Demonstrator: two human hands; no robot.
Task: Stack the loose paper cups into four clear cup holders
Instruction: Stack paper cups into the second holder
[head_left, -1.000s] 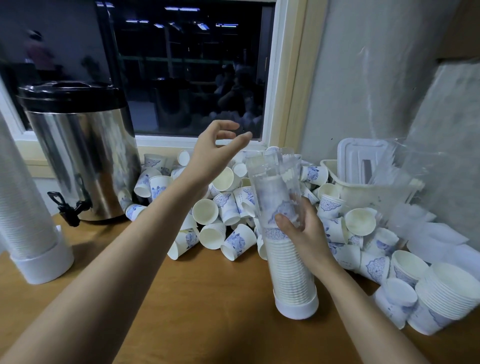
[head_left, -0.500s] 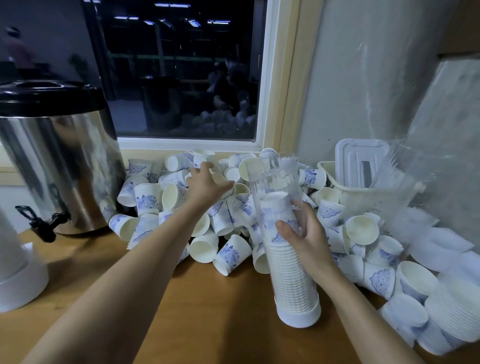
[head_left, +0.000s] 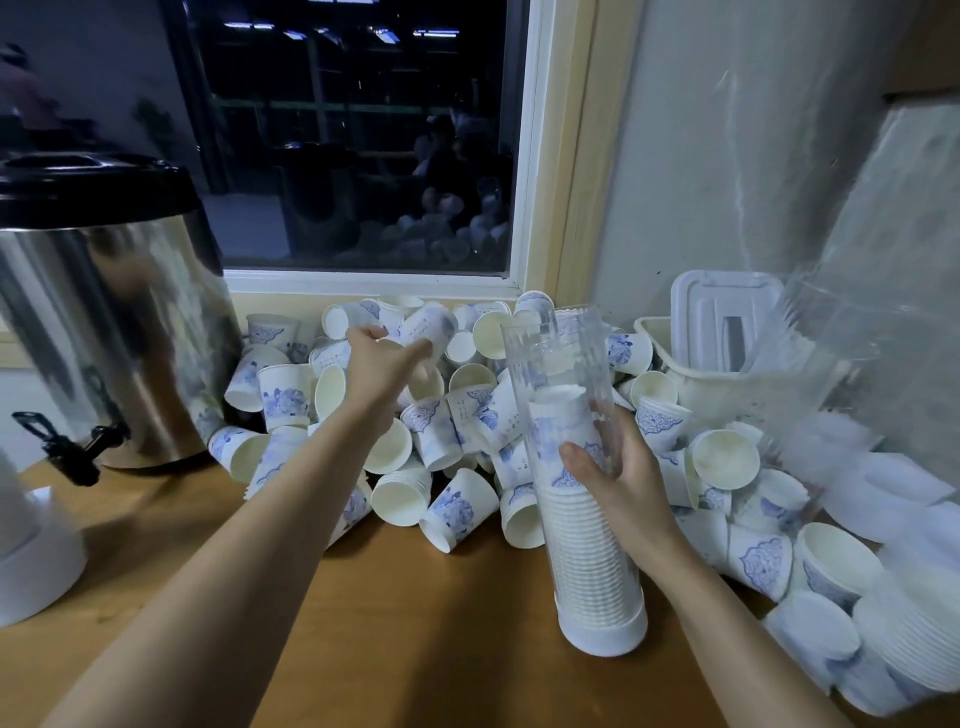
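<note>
On the table (head_left: 415, 623) I see a heap of cups (head_left: 467, 431) lying below the window (head_left: 353, 156). The urn (head_left: 104, 322) stands left of it and a tub (head_left: 691, 384) stands right. The holder (head_left: 587, 545), with cups stacked in it, stands before the heap in my right hand (head_left: 623, 478). My left hand (head_left: 379, 369) grips a cup (head_left: 431, 325) at the heap's back.

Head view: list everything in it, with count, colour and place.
table: one, brown wood
loose paper cups: many, white with blue print, heaped on table below window
cup holder: one, clear with white base, upright on table, partly filled
second holder: one, white base, left edge, cut off
urn: one, steel with black lid, left
basket: one, white, right, by wall
nested cups: one stack, white, lower right
left hand: grips top cup on heap
right hand: grips cup holder
</note>
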